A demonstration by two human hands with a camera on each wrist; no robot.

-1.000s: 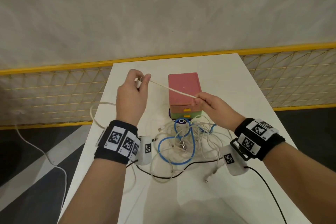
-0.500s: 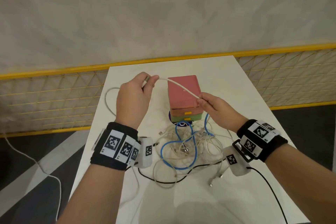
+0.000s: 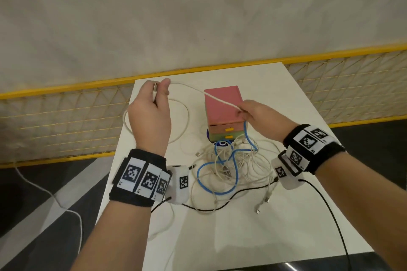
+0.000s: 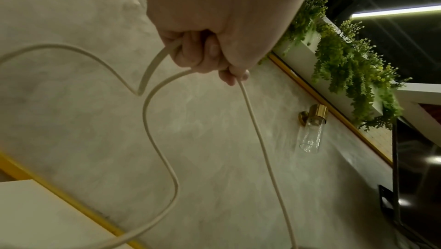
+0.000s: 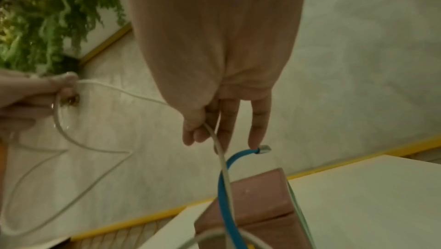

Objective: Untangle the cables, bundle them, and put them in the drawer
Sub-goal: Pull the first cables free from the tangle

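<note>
Currently the left hand [image 3: 152, 114] grips the plug end and first loop of the thin cream-white round cable [image 3: 220, 100], while the right hand [image 3: 259, 116] pinches the same cable between thumb and forefinger above the small pink-topped plastic drawer box [image 3: 222, 103] on the white desk [image 3: 286, 204]. Feed each new length leftward from the box into the left hand's coil, keeping loops equal. Slide the right hand's pinch loosely so the flat blue cable [image 3: 233, 160], tangled with the cream-white cable pile [image 3: 248, 167] directly in front of the box, drops free rather than lifting with it.
</note>
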